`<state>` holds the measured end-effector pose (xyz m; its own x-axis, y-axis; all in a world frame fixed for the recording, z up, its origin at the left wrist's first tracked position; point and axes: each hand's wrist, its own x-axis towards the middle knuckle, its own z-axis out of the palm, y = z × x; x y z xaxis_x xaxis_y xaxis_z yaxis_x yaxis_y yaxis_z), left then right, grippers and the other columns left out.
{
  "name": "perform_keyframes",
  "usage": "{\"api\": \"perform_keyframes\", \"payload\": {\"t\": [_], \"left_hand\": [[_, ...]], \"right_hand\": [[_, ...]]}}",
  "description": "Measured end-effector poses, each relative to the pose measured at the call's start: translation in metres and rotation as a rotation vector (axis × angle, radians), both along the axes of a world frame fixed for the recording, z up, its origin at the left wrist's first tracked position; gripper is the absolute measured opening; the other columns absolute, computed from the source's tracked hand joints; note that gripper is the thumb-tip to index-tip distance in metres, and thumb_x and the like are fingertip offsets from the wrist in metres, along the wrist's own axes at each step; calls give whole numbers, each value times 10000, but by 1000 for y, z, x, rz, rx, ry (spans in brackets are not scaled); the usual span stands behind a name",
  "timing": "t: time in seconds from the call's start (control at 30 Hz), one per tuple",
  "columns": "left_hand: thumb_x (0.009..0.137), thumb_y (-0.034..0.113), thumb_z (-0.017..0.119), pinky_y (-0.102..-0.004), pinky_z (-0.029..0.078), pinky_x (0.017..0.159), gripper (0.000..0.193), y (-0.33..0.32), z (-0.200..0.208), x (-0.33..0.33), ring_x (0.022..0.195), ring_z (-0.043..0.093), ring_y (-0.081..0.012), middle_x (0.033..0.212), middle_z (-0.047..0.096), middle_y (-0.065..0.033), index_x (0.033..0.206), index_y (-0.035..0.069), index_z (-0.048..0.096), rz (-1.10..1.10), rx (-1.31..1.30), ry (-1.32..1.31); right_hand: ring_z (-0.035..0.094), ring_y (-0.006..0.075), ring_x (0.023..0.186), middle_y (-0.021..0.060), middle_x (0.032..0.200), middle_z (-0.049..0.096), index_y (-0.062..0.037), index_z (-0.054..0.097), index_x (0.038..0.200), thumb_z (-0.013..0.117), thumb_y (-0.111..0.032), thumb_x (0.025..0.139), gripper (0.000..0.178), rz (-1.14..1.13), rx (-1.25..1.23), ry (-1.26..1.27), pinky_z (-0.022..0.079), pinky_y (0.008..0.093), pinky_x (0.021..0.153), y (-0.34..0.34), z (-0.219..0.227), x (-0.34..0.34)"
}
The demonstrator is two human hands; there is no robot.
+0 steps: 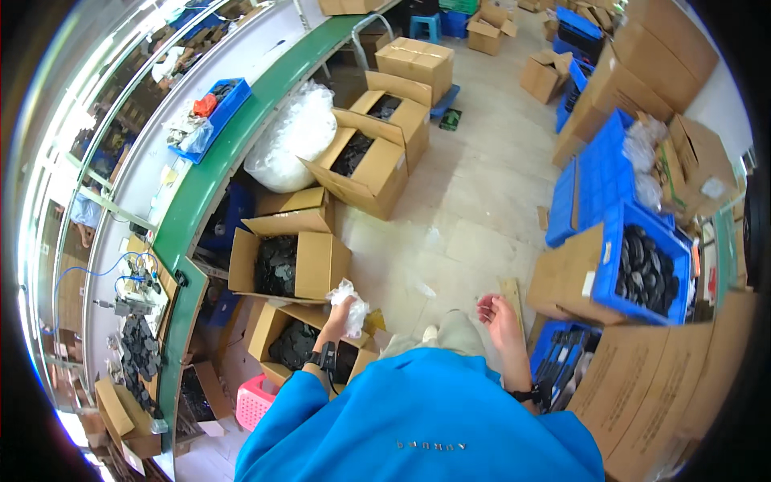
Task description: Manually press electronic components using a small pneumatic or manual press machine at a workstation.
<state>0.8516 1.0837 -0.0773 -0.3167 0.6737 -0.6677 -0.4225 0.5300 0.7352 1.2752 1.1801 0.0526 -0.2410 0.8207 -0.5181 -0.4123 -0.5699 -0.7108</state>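
Plastic wad (356,318) pinched in L hand (338,312), near open box (263,332) w/ dark pcs (295,345); R hand (501,318) loosely spread

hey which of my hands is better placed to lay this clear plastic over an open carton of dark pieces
Probably your left hand: it holds the clear plastic and is near the open carton of dark pieces. Your right hand looks empty and is farther from that carton.

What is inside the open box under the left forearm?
Dark pieces lie in the box. The left forearm covers part; what is behind it or deeper cannot be seen.
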Motion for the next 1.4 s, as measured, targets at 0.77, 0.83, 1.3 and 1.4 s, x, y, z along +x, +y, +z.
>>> {"api": "perform_keyframes", "payload": {"t": [0.77, 0.83, 1.3, 1.4], "left_hand": [[918, 185, 662, -402, 590, 698, 341, 280, 54, -179, 872, 719, -262, 1067, 701, -112, 1212, 14, 633, 276, -232, 102], [925, 172, 661, -400, 582, 760, 348, 290, 49, -187, 919, 706, -252, 1093, 692, -95, 1242, 37, 618, 286, -227, 132], [892, 212, 726, -387, 542, 952, 396, 343, -29, -402, 1094, 700, -264, 1186, 737, -112, 1241, 33, 676, -43, -179, 486], [872, 223, 735, -405, 552, 971, 361, 385, -21, -462, 1094, 721, -343, 1127, 765, -163, 1179, 33, 726, -236, -223, 531]], "right_hand": [[655, 116, 831, 46, 946, 721, -84, 664, 1057, 453, -292, 1105, 300, 495, 43, -52, 520, 271, 765, 544, -35, -347], [655, 116, 838, 44, 946, 718, -83, 663, 1061, 453, -282, 1104, 293, 556, 68, -47, 519, 266, 766, 572, -21, -392], [637, 175, 873, 63, 1003, 698, -80, 673, 1049, 588, -269, 1040, 208, 486, -578, 108, 537, 319, 819, 551, -134, -607], [652, 175, 900, 47, 997, 707, -84, 668, 1069, 573, -311, 1044, 248, 423, -684, 45, 539, 329, 819, 527, -166, -627]]}}
